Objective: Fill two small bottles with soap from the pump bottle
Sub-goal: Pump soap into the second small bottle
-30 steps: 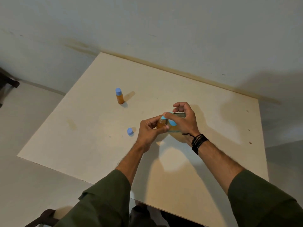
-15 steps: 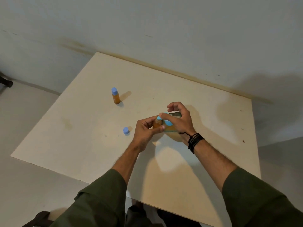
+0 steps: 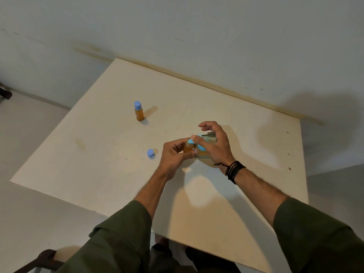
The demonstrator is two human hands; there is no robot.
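Observation:
My left hand (image 3: 173,154) pinches a small uncapped bottle (image 3: 188,147) of orange soap and holds it under the blue spout of the pump bottle (image 3: 204,146). My right hand (image 3: 214,144) lies over the pump bottle, its thumb pressing on the blue pump head; the other fingers are curled above it. Most of the pump bottle is hidden by that hand. A second small bottle (image 3: 139,111), orange with a blue cap on, stands upright at the far left of the table. A loose blue cap (image 3: 150,153) lies left of my left hand.
The pale wooden table (image 3: 216,203) stands against a grey wall at its far edge. Its left and near edges drop off to the floor. A dark chair part (image 3: 39,261) shows at the bottom left.
Both hands stay at the pump bottle with the small bottle under the spout. Only the view has shifted a little.

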